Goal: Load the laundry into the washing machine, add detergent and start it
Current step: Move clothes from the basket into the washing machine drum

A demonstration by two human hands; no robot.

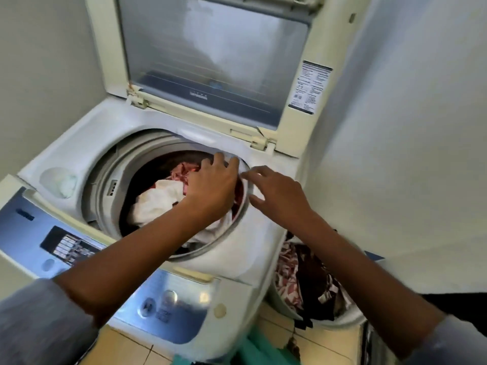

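Inside the round steel drum (pixel 105 180), left hand (pixel 213 185) clutches crumpled laundry (pixel 158 198), right hand (pixel 276 191) spread open

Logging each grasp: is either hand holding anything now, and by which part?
Left hand reaches into the drum over the laundry; a grip cannot be told. Right hand is open, holding nothing.

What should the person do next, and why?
Probably reach the right hand down to the basket for more clothes: it hangs open and empty over the washer's rim, the basket holds garments, and the left hand is pressing laundry into the drum.
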